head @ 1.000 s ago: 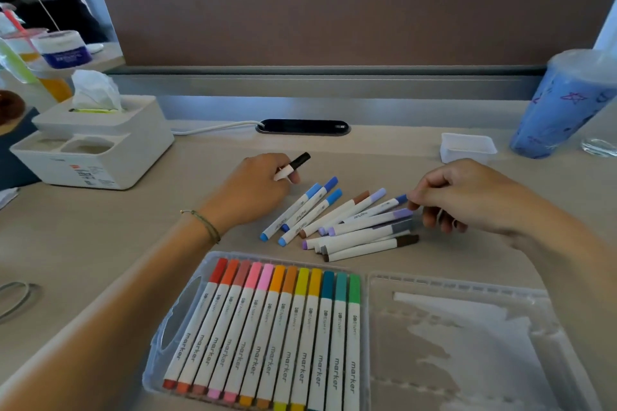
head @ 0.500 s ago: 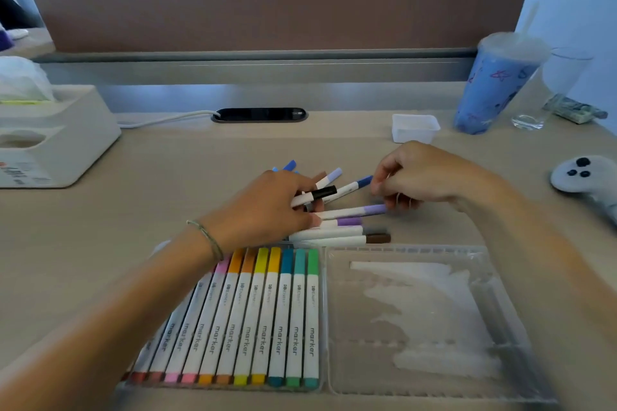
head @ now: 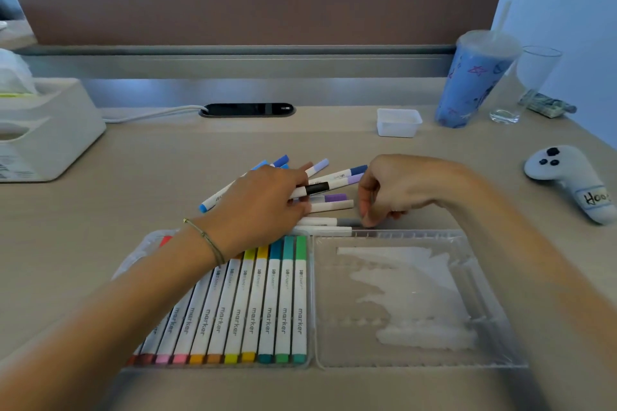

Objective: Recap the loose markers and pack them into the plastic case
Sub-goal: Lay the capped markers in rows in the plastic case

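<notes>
White-barrelled loose markers (head: 334, 177) with blue, purple and grey caps; left hand (head: 263, 200) fingers pinch the black-capped marker (head: 314, 189), right hand (head: 394, 190) fingers pinch the grey-capped marker (head: 347, 222).

Open plastic case (head: 414, 364) at lower centre of desk (head: 167, 157); row of packed markers (head: 253, 307) in its left half. Loose markers (head: 330, 177) piled just above case, mid-frame, under left hand (head: 263, 207), right hand (head: 397, 190) beside them. Tissue box (head: 50, 130) far left. Small tub (head: 398, 122), cup (head: 474, 83), glass (head: 531, 83) upper right; controller (head: 574, 180) at right edge.
</notes>
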The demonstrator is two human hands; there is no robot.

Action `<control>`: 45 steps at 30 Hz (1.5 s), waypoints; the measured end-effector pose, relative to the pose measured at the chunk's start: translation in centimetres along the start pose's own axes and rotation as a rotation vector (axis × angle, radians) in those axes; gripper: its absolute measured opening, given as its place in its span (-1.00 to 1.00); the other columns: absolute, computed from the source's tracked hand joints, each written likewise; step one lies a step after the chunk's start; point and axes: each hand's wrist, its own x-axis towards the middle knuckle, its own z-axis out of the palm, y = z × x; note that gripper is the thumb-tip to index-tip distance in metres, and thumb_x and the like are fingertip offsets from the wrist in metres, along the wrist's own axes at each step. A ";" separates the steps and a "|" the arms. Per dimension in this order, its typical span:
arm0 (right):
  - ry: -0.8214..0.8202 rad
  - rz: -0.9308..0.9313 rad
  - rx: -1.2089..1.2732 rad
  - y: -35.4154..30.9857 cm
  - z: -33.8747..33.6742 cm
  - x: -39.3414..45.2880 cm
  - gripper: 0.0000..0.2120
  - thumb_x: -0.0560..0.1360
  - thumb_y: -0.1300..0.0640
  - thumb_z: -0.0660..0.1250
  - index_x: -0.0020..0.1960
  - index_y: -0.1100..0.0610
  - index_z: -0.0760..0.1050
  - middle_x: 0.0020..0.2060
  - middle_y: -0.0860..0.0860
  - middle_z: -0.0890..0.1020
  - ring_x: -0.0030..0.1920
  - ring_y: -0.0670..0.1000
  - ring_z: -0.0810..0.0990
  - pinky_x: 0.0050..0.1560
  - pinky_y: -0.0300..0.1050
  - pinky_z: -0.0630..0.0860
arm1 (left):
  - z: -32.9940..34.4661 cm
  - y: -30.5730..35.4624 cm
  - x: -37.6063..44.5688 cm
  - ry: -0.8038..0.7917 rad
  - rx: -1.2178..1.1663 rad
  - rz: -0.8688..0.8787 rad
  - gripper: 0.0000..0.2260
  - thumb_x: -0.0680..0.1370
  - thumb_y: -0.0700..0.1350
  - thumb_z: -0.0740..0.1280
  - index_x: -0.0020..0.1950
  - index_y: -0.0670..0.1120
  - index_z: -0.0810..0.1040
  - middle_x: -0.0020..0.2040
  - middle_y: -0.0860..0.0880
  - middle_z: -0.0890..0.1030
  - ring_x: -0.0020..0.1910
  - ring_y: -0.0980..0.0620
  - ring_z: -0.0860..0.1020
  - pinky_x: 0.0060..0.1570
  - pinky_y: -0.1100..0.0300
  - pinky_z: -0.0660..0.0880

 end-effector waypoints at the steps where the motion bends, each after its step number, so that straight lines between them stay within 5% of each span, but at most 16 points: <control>1: 0.003 -0.007 -0.009 -0.1 0.2 0.2 -0.94 0.37 0.15 0.56 -0.21 0.08 0.69 -0.35 0.01 0.67 -0.35 -0.01 0.56 -0.24 -0.11 0.53 | -0.1 0.0 0.0 -0.014 -0.088 -0.018 -0.84 0.61 0.08 0.31 0.14 0.08 0.57 -0.22 0.15 0.53 -0.27 0.18 0.49 -0.31 0.30 0.32; 6: 0.030 -0.052 -0.023 -0.5 0.4 0.2 -0.89 0.42 0.12 0.55 -0.23 0.08 0.65 -0.27 0.05 0.70 -0.28 0.01 0.62 -0.20 -0.10 0.59 | -1.0 0.2 0.4 -0.020 -0.423 -0.122 -0.82 0.66 0.04 0.23 0.05 0.04 0.61 -0.25 0.05 0.62 -0.32 0.14 0.54 -0.27 0.19 0.53; 10: -0.019 -0.065 -0.014 -0.3 0.1 -0.4 -0.81 0.40 0.02 0.60 -0.20 0.11 0.66 -0.27 0.04 0.72 -0.28 -0.01 0.63 -0.17 -0.14 0.62 | -2.0 0.5 0.0 -0.097 -0.863 -0.275 -0.72 0.70 -0.09 0.15 0.06 -0.06 0.66 -0.32 -0.03 0.58 -0.41 0.09 0.49 -0.42 0.28 0.44; 13: 0.006 -0.086 -0.039 -0.4 0.4 -0.4 -0.80 0.39 0.00 0.60 -0.19 0.09 0.66 -0.31 -0.01 0.70 -0.29 -0.03 0.64 -0.15 -0.12 0.62 | -2.1 0.8 -0.5 -0.127 -1.016 -0.317 -0.73 0.71 -0.10 0.15 0.11 -0.10 0.65 -0.26 -0.10 0.64 -0.32 -0.01 0.59 -0.28 0.17 0.59; 17: 0.000 -0.121 -0.008 -0.1 0.6 -0.3 -0.87 0.43 0.07 0.57 -0.15 0.11 0.68 -0.31 -0.03 0.70 -0.30 -0.04 0.63 -0.09 -0.07 0.64 | -1.8 0.9 -0.9 -0.123 -0.999 -0.323 -0.78 0.69 -0.10 0.21 0.14 -0.12 0.63 -0.17 -0.11 0.73 -0.20 -0.02 0.69 -0.11 0.18 0.66; 30: 0.032 -0.134 -0.151 -0.5 0.7 -0.1 -0.92 0.41 0.12 0.53 -0.23 0.05 0.66 -0.28 -0.02 0.69 -0.26 -0.03 0.61 -0.16 -0.09 0.57 | -2.2 0.7 -1.0 -0.121 -0.995 -0.343 -0.84 0.63 -0.09 0.32 0.17 -0.07 0.60 -0.05 -0.10 0.71 -0.16 -0.02 0.72 -0.18 0.19 0.65; 35: 0.059 -0.134 -0.190 -0.5 0.7 -0.3 -0.92 0.43 0.13 0.51 -0.22 0.05 0.64 -0.27 -0.05 0.65 -0.20 -0.01 0.57 -0.19 -0.11 0.48 | -2.4 0.7 -1.0 -0.104 -1.022 -0.376 -0.63 0.62 -0.19 0.32 0.43 0.02 0.44 0.04 -0.15 0.69 -0.11 -0.09 0.73 -0.01 0.00 0.67; 39: 0.079 -0.165 -0.082 0.2 -0.9 -1.1 -0.94 0.47 0.20 0.44 -0.17 0.07 0.64 -0.25 -0.01 0.72 -0.18 0.04 0.70 -0.08 -0.02 0.66 | -2.9 0.8 -1.1 -0.090 -1.059 -0.352 -0.62 0.64 -0.24 0.28 0.44 0.02 0.42 0.00 -0.18 0.71 -0.07 -0.11 0.72 0.04 -0.04 0.65; 45: 0.094 -0.131 -0.221 -0.8 0.4 -1.2 -0.91 0.38 0.08 0.56 -0.21 0.01 0.65 -0.27 -0.10 0.66 -0.18 -0.04 0.62 -0.10 -0.08 0.56 | -3.2 0.6 -1.3 -0.089 -1.058 -0.345 -0.62 0.63 -0.29 0.27 0.41 -0.02 0.44 0.03 -0.19 0.70 -0.14 -0.11 0.71 -0.06 0.04 0.68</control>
